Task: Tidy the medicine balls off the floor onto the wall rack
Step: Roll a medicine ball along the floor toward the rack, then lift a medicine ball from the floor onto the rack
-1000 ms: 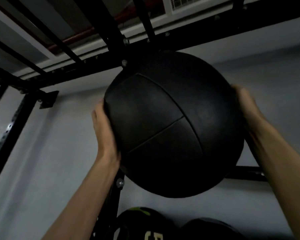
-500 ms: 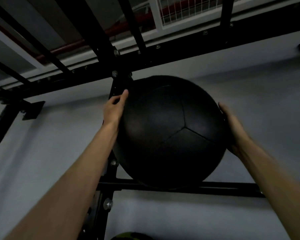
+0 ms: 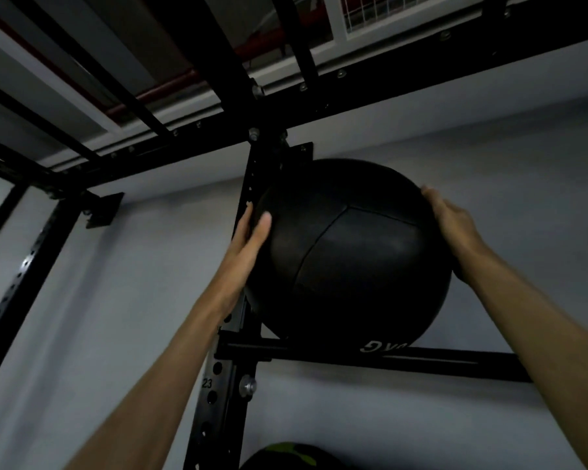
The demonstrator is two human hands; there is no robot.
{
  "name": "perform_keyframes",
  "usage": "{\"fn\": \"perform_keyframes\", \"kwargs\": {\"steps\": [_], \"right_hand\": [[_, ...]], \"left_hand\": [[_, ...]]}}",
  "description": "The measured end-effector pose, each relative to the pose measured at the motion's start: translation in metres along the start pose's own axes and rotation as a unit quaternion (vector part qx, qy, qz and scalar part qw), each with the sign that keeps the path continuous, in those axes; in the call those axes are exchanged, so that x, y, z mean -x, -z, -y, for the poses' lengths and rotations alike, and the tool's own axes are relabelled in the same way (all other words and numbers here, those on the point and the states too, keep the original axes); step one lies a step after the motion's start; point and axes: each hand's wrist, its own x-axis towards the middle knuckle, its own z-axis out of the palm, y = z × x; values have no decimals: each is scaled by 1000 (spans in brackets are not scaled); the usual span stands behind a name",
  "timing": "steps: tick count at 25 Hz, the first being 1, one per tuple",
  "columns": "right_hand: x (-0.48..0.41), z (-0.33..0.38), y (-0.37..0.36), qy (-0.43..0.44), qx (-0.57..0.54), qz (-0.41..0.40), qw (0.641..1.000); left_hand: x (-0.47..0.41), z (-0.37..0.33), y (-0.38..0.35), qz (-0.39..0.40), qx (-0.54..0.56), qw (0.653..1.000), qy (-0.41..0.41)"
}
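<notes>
A: What's the ball like?

B: The ball is round, matte black, made of smooth panels joined at raised seams, with white letters low down. It sits on the rack's flat steel bar, against the holed post, close to the grey wall.

A: And the hands?

B: Both arms reach up. The left hand lies flat on the ball's left side, fingers straight. The right hand is spread over its upper right, following the curve.

A: Counts?

B: Two hands, two balls. The second ball, black and green, peeks in below.
</notes>
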Motion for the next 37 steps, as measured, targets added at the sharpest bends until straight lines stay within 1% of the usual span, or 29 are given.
{"fn": "perform_keyframes", "kwargs": {"steps": [1, 3, 6, 8, 9, 11, 14, 16, 18, 20, 21, 22, 23, 25, 28, 30, 32, 34, 37], "right_hand": [[-2, -2, -1, -1, 0, -12, 1000], [-5, -9, 0, 9, 3, -44, 999], [7, -30, 1, 29, 47, -76, 996], [24, -49, -2, 44, 72, -72, 994], [33, -58, -3, 49, 83, -68, 993], [41, -67, -6, 60, 105, -62, 991], [39, -70, -6, 56, 124, -58, 989], [45, -66, -5, 50, 122, -59, 990], [61, -64, -1, 47, 132, -72, 988], [91, -63, 8, 58, 164, -95, 980], [112, -65, 14, 68, 182, -106, 975], [137, -66, 20, 79, 197, -109, 971], [161, -70, 27, 85, 208, -102, 969], [209, -76, 42, 74, 236, -61, 967], [278, -90, 72, 0, 297, 18, 955], [326, -97, 102, -54, 352, 75, 931], [373, -98, 141, -106, 399, 115, 903], [416, -99, 189, -167, 420, 135, 882], [478, -99, 262, -248, 437, 138, 854]], "left_hand": [[6, 0, -3, 1, -5, 1000, -14], [6, -1, -9, -34, -13, 999, -20], [-6, -1, -20, -96, -47, 994, 19], [-17, 11, -28, -154, -75, 984, 49], [-21, 18, -31, -170, -78, 981, 56], [-21, 21, -35, -173, -82, 979, 62], [-19, 22, -34, -144, -85, 984, 58], [-4, 24, -36, -147, -93, 983, 58], [22, 29, -43, -192, -121, 972, 62], [60, 37, -51, -247, -162, 954, 46], [84, 40, -56, -255, -179, 950, 36], [110, 43, -62, -239, -197, 950, 30], [138, 43, -71, -204, -215, 954, 36], [191, 43, -91, -112, -244, 961, 61], [253, 36, -125, 6, -261, 962, 83], [293, 29, -156, 68, -262, 958, 96], [337, 19, -195, 124, -229, 961, 96], [385, 7, -240, 181, -191, 960, 101], [461, -10, -303, 263, -149, 947, 113]]}}
